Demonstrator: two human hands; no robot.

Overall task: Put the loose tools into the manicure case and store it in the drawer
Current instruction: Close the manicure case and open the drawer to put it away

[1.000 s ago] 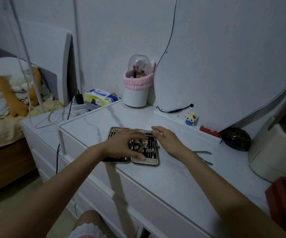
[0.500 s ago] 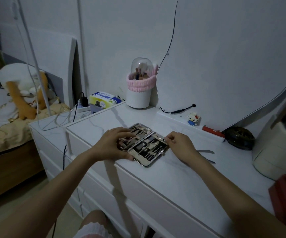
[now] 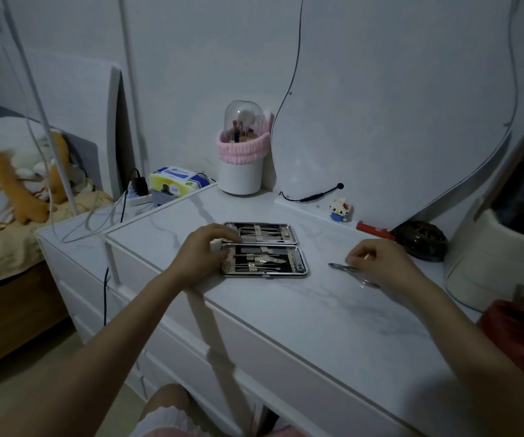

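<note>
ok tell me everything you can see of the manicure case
The manicure case lies open flat on the white marble-look dresser top, its two halves side by side, one nearer, one farther. Shiny metal-looking rims frame dark linings, where pale straps hold slim metal tools. The left hand rests on its left end, fingers across the hinge side. The right hand is apart from it.

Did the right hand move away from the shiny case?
Yes. The right hand left the manicure case and went right along the dresser top, toward the dark round thing, and now sits over the loose nippers.
</note>
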